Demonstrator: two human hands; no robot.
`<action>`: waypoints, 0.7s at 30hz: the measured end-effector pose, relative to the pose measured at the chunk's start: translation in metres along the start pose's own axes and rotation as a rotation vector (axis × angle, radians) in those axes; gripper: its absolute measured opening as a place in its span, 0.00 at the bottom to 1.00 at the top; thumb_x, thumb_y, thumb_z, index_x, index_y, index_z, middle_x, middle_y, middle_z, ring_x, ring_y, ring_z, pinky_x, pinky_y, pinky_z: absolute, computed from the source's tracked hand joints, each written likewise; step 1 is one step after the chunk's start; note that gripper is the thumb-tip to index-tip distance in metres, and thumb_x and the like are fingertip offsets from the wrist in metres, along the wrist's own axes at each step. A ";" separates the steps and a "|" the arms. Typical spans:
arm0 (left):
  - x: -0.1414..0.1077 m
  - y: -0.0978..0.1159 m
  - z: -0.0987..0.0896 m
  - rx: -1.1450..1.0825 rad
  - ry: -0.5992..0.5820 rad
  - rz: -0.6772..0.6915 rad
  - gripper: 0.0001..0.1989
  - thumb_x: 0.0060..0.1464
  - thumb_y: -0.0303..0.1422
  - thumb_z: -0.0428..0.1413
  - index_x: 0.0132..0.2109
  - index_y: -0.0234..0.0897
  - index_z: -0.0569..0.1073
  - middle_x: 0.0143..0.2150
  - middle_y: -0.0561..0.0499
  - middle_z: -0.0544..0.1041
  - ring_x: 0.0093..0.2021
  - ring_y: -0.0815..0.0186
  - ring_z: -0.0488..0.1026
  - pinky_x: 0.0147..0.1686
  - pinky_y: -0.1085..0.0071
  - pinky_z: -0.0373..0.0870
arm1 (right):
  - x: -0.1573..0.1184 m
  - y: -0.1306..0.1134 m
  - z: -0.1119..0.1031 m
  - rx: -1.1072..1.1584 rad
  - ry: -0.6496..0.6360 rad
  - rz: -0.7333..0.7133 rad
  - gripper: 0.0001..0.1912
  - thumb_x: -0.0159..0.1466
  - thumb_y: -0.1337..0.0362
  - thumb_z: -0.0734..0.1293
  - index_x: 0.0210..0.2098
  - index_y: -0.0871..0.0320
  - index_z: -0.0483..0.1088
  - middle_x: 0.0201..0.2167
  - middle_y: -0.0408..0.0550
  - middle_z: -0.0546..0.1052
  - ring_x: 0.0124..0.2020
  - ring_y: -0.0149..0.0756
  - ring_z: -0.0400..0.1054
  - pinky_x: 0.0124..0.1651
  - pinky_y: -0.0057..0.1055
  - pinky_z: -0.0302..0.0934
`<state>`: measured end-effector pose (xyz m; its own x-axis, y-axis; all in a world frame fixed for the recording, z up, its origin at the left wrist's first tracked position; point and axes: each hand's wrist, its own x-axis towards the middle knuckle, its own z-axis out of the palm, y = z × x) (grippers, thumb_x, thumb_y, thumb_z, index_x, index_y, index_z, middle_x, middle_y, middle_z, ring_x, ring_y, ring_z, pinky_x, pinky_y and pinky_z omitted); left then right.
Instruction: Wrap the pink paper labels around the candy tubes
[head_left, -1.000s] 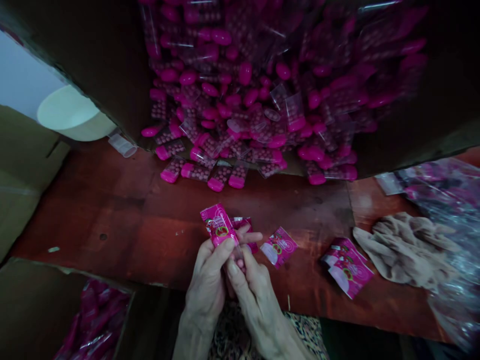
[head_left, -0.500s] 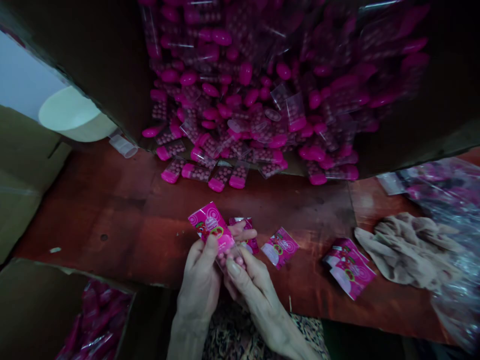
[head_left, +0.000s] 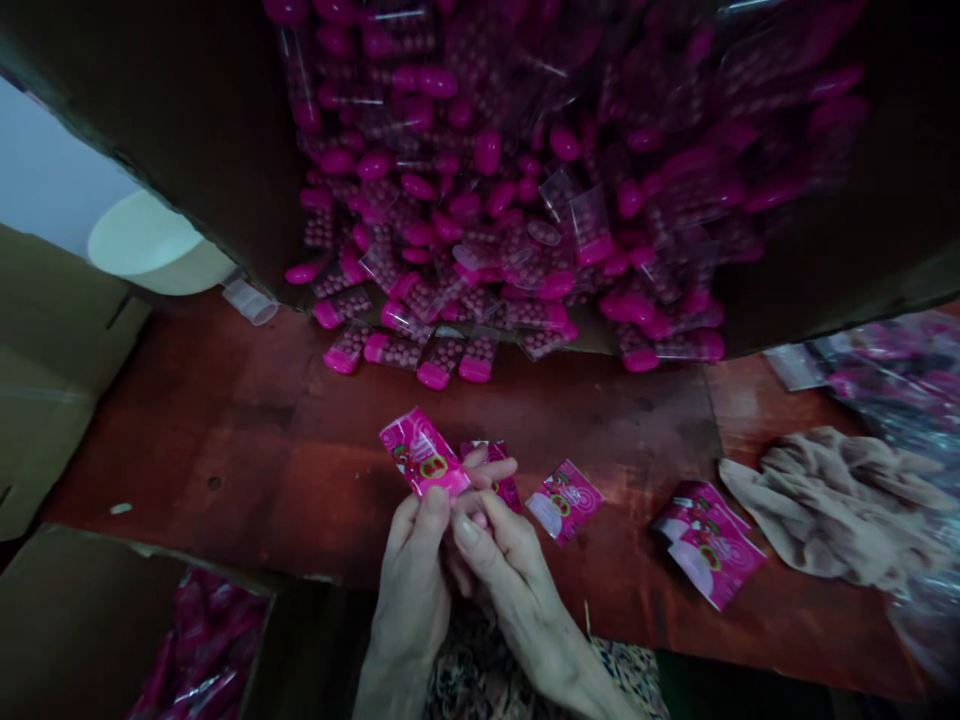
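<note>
A pink printed wrapper [head_left: 421,448] extends up and left from my left hand [head_left: 414,565], whose thumb presses on its lower end. My right hand [head_left: 517,580] is closed on a small clear container of pink balls [head_left: 478,517], mostly hidden by the fingers, at the wrapper's lower end. Both hands touch each other. Behind the right fingertips lies another pink wrapper [head_left: 504,486], partly covered. A flat wrapper [head_left: 565,499] rests on the reddish table [head_left: 315,450] to the right, and a small stack of wrappers [head_left: 709,545] lies farther right.
A large open box [head_left: 862,250] holds many pink-capped containers [head_left: 487,150], some spilling onto the table. A crumpled cloth [head_left: 832,500] and plastic bag [head_left: 900,370] lie right. A white bowl [head_left: 157,250] and clear cup [head_left: 250,301] stand back left. A box of pink packets [head_left: 206,640] is lower left.
The wrapper now covers less of the ball container, and my right fingers hide more of it. My left thumb has shifted slightly lower and right. The whole view has moved slightly.
</note>
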<state>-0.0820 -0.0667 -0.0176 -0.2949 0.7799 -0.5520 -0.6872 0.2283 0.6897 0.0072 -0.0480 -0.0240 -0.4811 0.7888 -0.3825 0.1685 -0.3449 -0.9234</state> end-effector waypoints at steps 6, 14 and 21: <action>0.004 0.002 0.002 0.048 0.018 0.107 0.13 0.54 0.37 0.53 0.37 0.35 0.79 0.44 0.43 0.79 0.49 0.58 0.71 0.48 0.65 0.65 | -0.001 -0.015 -0.001 -0.041 0.085 -0.044 0.15 0.64 0.52 0.58 0.37 0.55 0.68 0.24 0.43 0.68 0.25 0.32 0.62 0.29 0.26 0.60; -0.010 0.003 0.005 -0.044 -0.091 0.141 0.14 0.53 0.39 0.52 0.43 0.38 0.77 0.48 0.43 0.77 0.54 0.55 0.67 0.52 0.60 0.63 | -0.008 -0.044 -0.013 -0.101 -0.019 -0.125 0.13 0.65 0.55 0.57 0.35 0.55 0.68 0.23 0.41 0.68 0.25 0.31 0.63 0.30 0.26 0.59; -0.012 0.030 0.025 0.015 -0.061 0.284 0.19 0.48 0.44 0.57 0.44 0.37 0.75 0.47 0.42 0.77 0.45 0.56 0.73 0.44 0.63 0.69 | -0.013 -0.058 -0.015 -0.091 0.054 -0.239 0.13 0.65 0.56 0.57 0.30 0.56 0.64 0.23 0.40 0.67 0.26 0.30 0.62 0.30 0.25 0.58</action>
<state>-0.0825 -0.0546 0.0217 -0.4331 0.8474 -0.3072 -0.5728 0.0044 0.8197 0.0164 -0.0306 0.0338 -0.4702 0.8693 -0.1521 0.1331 -0.1005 -0.9860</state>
